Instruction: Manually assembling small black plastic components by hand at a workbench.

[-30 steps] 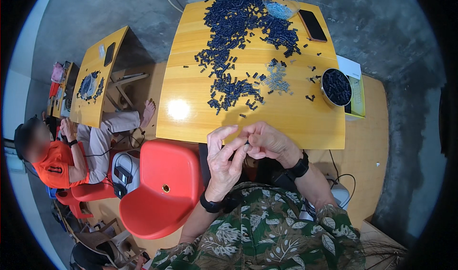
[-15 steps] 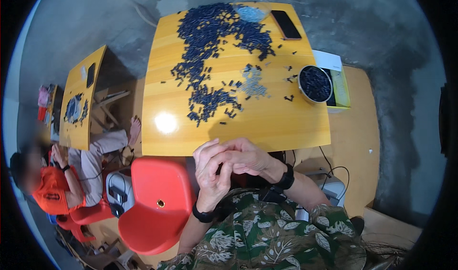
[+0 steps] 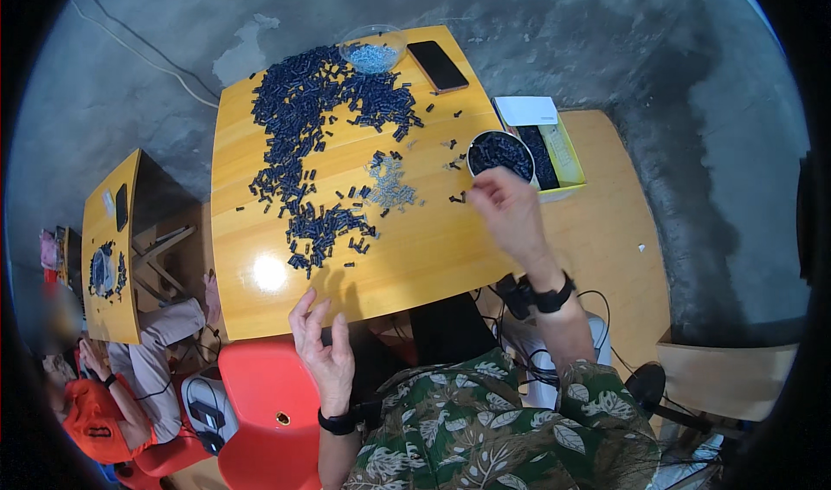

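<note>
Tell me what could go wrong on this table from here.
The right hand might knock the filled bowl at the table's right edge, spilling its dark parts. Some black cylinders lie against the clear pieces, so the two might get mixed.

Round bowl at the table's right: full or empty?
Looks nearly full: black parts cover the visible inside of the bowl; the right hand hides its near edge.

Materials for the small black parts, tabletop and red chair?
Small black parts: probably moulded plastic, semi-gloss; uniform dark colour, small highlights.
Tabletop: wood or wood-look laminate, glossy; yellow grain, bright glare spot.
Red chair: likely moulded plastic, smooth; continuous curved shell.
</note>
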Motion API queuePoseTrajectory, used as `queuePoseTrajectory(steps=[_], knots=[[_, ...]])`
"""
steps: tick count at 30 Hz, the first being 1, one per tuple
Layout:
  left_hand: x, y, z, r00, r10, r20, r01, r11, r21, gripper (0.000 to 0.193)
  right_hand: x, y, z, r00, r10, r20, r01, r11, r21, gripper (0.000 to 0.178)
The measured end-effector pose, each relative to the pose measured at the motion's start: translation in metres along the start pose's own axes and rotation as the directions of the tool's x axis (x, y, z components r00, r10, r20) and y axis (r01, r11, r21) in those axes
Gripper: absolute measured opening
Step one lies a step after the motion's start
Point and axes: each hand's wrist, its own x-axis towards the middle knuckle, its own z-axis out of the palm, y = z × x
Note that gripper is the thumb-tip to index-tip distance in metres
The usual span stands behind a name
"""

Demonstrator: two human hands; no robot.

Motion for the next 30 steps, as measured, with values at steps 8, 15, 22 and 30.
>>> queuePoseTrajectory(steps=[8,15,22,30], knots=[[0.003,-0.012,-0.004,0.999,-0.034,-0.03,0.037,0.993,0.114,0.02,0.05,0.035,-0.033,0.977,-0.156,-0.146,0.073,0.887,-0.456,0.015],[0.008,-0.016,-0.002,0.998,-0.03,-0.054,0.037,0.991,0.126,0.019,0.042,0.021,-0.029,0.964,-0.2,-0.176,0.13,0.93,-0.343,0.009],[0.009,-0.027,-0.002,0.992,-0.096,-0.077,0.101,0.993,0.057,0.017,-0.004,-0.035,0.043,0.979,-0.185,0.089,0.186,0.982,-0.008,0.006],[0.008,-0.035,-0.006,0.991,-0.127,-0.051,0.13,0.989,0.075,0.016,-0.005,-0.046,0.126,0.911,-0.248,0.33,0.297,0.949,-0.106,0.014]])
